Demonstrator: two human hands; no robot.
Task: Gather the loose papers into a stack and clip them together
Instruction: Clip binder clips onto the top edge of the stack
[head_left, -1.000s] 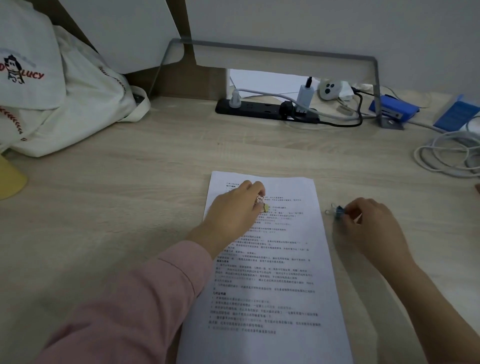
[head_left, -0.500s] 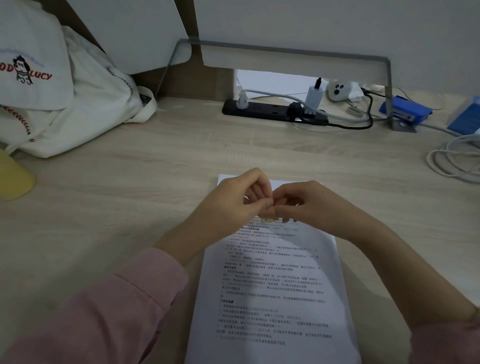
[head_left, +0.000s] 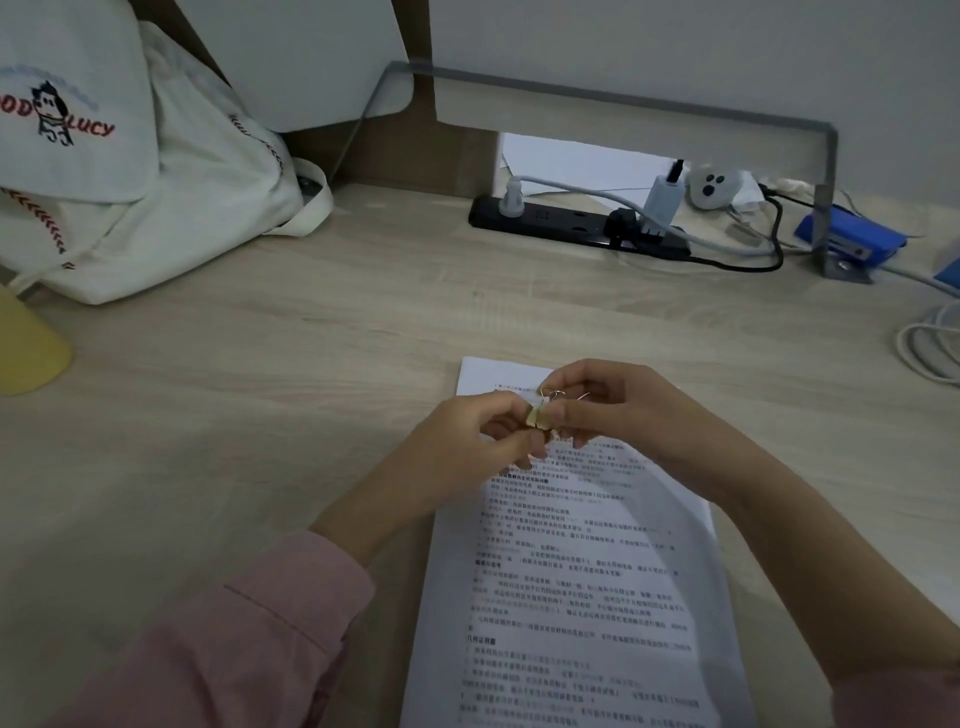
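Note:
A stack of printed white papers (head_left: 571, 582) lies on the wooden desk in front of me, its edges roughly aligned. Above its top part, my left hand (head_left: 467, 447) and my right hand (head_left: 618, 410) meet. Between their fingertips sits a small yellow binder clip (head_left: 537, 417) with thin wire handles sticking up. Both hands pinch it, the left from the left side and the right from the right. The clip is held just over the paper; whether it touches the sheets is hidden by my fingers.
A white tote bag (head_left: 130, 171) leans at the back left, with a yellow cup (head_left: 26, 348) at the left edge. A black power strip (head_left: 571, 226) with plugs and cables, a blue stapler (head_left: 847, 241) and a coiled white cable (head_left: 930, 348) line the back and right.
My right hand came in from the right side of the desk to meet my left hand over the papers. The yellow clip is now lifted into view between both hands' fingertips.

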